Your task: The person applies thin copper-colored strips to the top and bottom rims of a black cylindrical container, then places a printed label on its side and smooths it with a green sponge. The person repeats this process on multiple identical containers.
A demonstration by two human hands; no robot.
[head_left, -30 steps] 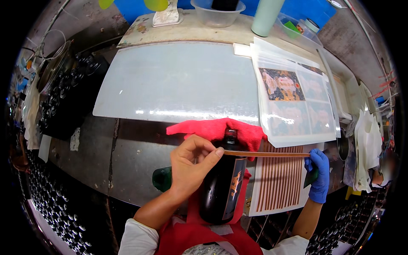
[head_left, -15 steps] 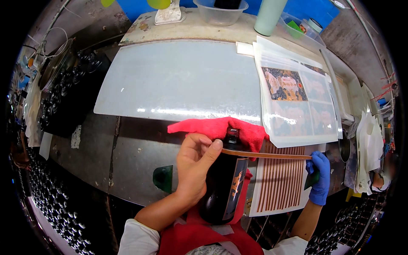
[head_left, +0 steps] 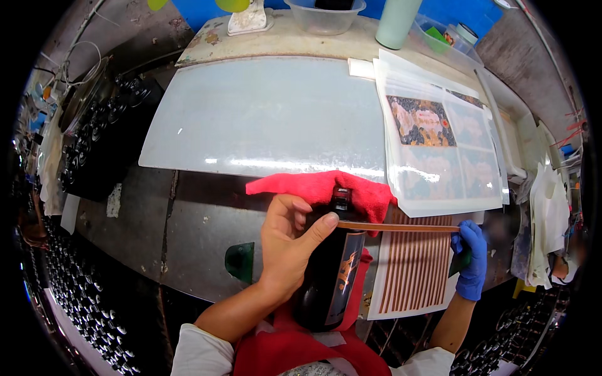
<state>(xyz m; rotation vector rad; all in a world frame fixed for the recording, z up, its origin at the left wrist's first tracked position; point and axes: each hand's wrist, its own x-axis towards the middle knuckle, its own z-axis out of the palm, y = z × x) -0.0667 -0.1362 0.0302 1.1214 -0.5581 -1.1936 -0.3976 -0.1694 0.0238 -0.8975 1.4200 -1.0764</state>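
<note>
A dark bottle [head_left: 320,282] with a decorated label panel stands upright close in front of me. My left hand [head_left: 285,244] is at its left shoulder, fingers curled, with the thumb pressing the end of a thin brown strip [head_left: 401,228] against the bottle. The strip stretches taut to the right, where my blue-gloved right hand [head_left: 471,260] pinches its other end. A dark green flat piece [head_left: 460,262] is tucked in that hand too. Behind the bottle neck lies a red cloth [head_left: 301,185]. A sheet of brown strips [head_left: 414,269] lies under the stretched strip.
A pale grey board [head_left: 263,119] covers the far table. Printed decal sheets [head_left: 445,169] lie at its right. Another dark green piece [head_left: 240,263] rests left of my left forearm. At the back stand a clear bowl [head_left: 326,20] and a pale green cylinder [head_left: 397,28]. Black bottles [head_left: 94,301] crowd the left.
My left thumb has slid slightly to the right and down along the strip at the bottle's shoulder. The strip now runs nearly level; my right hand has barely moved.
</note>
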